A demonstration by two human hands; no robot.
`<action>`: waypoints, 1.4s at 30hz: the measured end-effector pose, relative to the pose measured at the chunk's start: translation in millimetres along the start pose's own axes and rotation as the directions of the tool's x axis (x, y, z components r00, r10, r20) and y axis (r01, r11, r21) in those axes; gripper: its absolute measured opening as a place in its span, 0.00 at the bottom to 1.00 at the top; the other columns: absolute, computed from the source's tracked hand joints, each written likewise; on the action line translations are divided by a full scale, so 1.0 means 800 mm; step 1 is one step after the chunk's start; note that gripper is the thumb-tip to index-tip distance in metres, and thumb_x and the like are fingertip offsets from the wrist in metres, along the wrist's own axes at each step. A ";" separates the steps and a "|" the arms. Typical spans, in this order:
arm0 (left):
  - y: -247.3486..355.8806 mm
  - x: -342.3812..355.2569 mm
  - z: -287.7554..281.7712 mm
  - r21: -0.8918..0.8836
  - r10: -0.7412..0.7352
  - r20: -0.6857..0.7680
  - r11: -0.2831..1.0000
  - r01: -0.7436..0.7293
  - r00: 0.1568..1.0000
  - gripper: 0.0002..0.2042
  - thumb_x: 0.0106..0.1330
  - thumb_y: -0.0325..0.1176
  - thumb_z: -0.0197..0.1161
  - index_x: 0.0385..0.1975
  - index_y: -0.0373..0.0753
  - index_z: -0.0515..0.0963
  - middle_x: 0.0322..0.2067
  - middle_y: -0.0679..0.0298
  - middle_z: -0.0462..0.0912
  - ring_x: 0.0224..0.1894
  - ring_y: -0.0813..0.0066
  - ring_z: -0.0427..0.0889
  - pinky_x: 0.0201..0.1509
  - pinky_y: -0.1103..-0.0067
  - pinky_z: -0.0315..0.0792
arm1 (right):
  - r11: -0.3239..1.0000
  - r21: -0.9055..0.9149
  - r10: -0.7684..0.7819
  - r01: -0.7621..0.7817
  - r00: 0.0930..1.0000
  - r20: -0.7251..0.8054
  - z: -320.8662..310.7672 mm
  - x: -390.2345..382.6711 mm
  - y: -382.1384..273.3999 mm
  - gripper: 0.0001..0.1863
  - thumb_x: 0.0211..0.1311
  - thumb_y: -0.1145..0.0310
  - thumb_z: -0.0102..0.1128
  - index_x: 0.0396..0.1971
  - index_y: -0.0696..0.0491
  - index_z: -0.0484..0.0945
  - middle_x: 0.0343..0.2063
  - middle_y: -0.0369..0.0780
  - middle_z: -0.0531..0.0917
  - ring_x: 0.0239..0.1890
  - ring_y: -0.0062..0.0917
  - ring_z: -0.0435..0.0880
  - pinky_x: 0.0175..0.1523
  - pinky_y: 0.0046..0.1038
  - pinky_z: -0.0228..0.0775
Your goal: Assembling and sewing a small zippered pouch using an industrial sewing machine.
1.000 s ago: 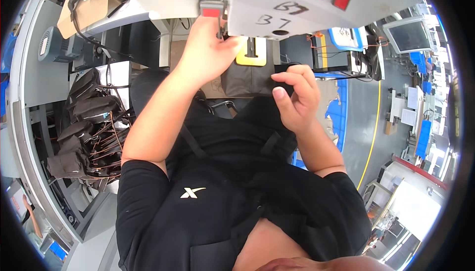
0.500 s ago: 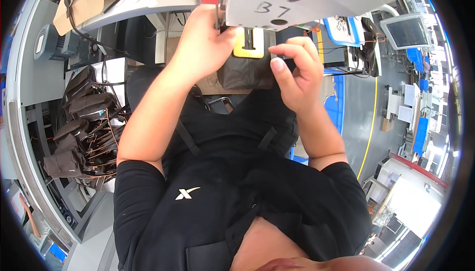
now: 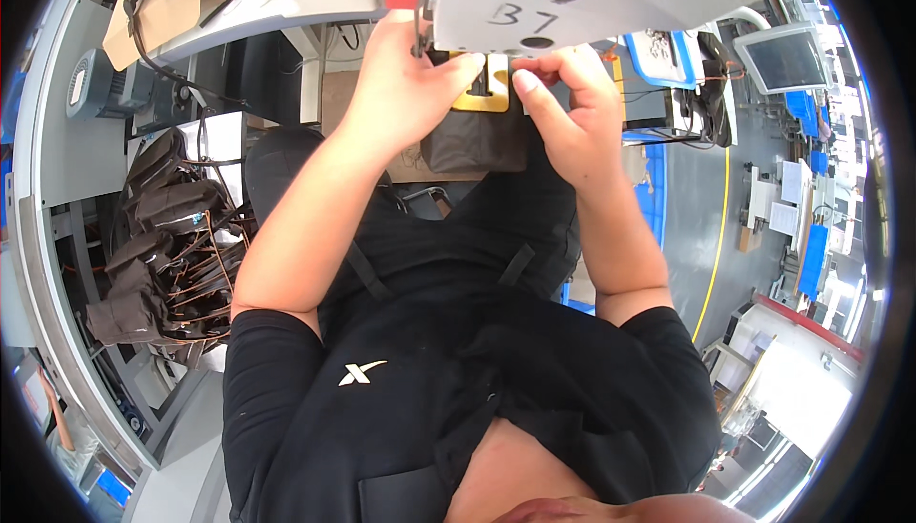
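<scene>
A pale machine head (image 3: pixel 611 12) overhangs the work and hides part of both hands. Below its edge lies a yellow plate (image 3: pixel 491 101) with a dark slot, above a piece of dark brown material (image 3: pixel 472 141) that hangs toward my lap. My left hand (image 3: pixel 405 84) is at the plate's left side, its thumb reaching over the plate. The other fingers of that hand are mostly behind the machine's metal arm. At the plate's right edge my right hand (image 3: pixel 577 108) has thumb and forefinger brought together; what is between them, if anything, is too small to make out.
Dark fabric pieces with thin brown cords (image 3: pixel 162 246) are heaped at the left. A grey motor (image 3: pixel 95 82) and an open cardboard box (image 3: pixel 172 17) are at the upper left. On the right are a blue-rimmed tray (image 3: pixel 658 60) and a screen (image 3: pixel 782 57).
My right hand has moved up and closer to the plate, its thumb and forefinger drawing together. My left thumb has slid right, over the plate.
</scene>
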State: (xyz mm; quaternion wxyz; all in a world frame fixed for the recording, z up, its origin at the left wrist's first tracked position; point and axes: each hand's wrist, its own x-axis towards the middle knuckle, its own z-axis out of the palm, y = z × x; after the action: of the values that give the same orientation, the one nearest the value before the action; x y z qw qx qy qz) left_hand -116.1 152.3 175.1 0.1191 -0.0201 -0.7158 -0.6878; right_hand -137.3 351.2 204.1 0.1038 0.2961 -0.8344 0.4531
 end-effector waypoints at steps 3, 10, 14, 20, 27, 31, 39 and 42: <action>0.000 0.000 0.001 0.077 0.019 -0.057 0.997 -0.014 0.998 0.09 0.58 0.23 0.68 0.38 0.33 0.86 0.33 0.55 0.85 0.34 0.68 0.84 0.39 0.74 0.77 | 1.000 0.008 -0.002 0.002 1.000 0.017 0.001 -0.001 0.000 0.07 0.60 0.71 0.68 0.36 0.57 0.85 0.31 0.39 0.83 0.35 0.27 0.80 0.43 0.28 0.73; 0.014 -0.010 -0.039 0.475 0.215 0.021 0.857 -0.199 0.976 0.09 0.59 0.25 0.69 0.39 0.33 0.84 0.36 0.52 0.82 0.44 0.50 0.79 0.51 0.65 0.73 | 1.000 -0.004 -0.002 0.002 1.000 0.004 -0.007 0.006 0.001 0.07 0.61 0.71 0.68 0.36 0.57 0.85 0.30 0.39 0.82 0.34 0.27 0.80 0.43 0.28 0.73; 0.008 -0.037 -0.065 0.550 0.236 0.136 0.790 -0.272 0.962 0.07 0.64 0.24 0.66 0.39 0.34 0.78 0.35 0.55 0.78 0.44 0.52 0.77 0.50 0.66 0.72 | 0.999 -0.041 -0.008 0.011 0.997 0.082 -0.014 0.004 -0.003 0.06 0.60 0.71 0.68 0.35 0.57 0.85 0.31 0.38 0.82 0.34 0.26 0.80 0.43 0.27 0.73; -0.044 -0.063 -0.079 0.161 -0.202 0.093 0.969 0.185 0.975 0.18 0.81 0.41 0.50 0.56 0.34 0.76 0.53 0.62 0.80 0.58 0.71 0.76 0.64 0.76 0.66 | 0.947 0.216 0.221 -0.240 0.969 0.111 0.001 -0.016 0.054 0.14 0.72 0.64 0.59 0.48 0.57 0.83 0.41 0.38 0.84 0.43 0.23 0.80 0.52 0.26 0.72; -0.130 -0.053 -0.036 -0.316 -0.493 0.225 0.779 0.542 0.840 0.35 0.80 0.61 0.39 0.71 0.36 0.68 0.69 0.55 0.72 0.69 0.65 0.69 0.75 0.70 0.59 | 0.072 0.700 0.599 -0.711 0.592 0.539 0.078 -0.068 0.120 0.31 0.80 0.45 0.44 0.64 0.57 0.74 0.63 0.44 0.77 0.66 0.33 0.73 0.70 0.38 0.63; -0.139 -0.123 -0.038 -0.314 -0.434 0.510 0.709 0.631 0.742 0.40 0.78 0.65 0.38 0.68 0.31 0.69 0.63 0.57 0.78 0.65 0.67 0.75 0.71 0.68 0.66 | 0.023 0.560 0.610 -0.828 0.455 0.648 0.059 -0.138 0.109 0.35 0.77 0.42 0.49 0.66 0.58 0.71 0.64 0.44 0.77 0.65 0.36 0.75 0.69 0.41 0.66; -0.026 -0.142 -0.040 -0.757 0.276 0.303 0.651 0.054 0.912 0.37 0.71 0.60 0.60 0.66 0.30 0.71 0.65 0.51 0.73 0.68 0.56 0.71 0.71 0.61 0.63 | 0.039 0.898 0.454 -0.438 0.808 0.374 -0.019 -0.145 0.000 0.29 0.76 0.47 0.53 0.57 0.60 0.79 0.59 0.48 0.81 0.63 0.41 0.78 0.67 0.44 0.68; -0.006 -0.099 -0.071 -0.399 0.439 0.311 0.865 -0.303 0.843 0.29 0.73 0.50 0.59 0.59 0.28 0.76 0.59 0.44 0.78 0.61 0.48 0.77 0.66 0.64 0.68 | 0.189 0.956 0.513 -0.223 0.853 0.097 -0.020 -0.124 -0.005 0.32 0.78 0.47 0.49 0.69 0.55 0.69 0.70 0.45 0.70 0.74 0.42 0.65 0.75 0.51 0.57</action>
State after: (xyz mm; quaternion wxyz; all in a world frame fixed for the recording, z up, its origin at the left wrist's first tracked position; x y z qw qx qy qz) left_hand -31.9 106.6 156.1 0.1012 -0.3174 -0.5793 -0.7439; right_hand -56.9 402.6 172.4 -0.1020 0.0290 -0.4270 0.8980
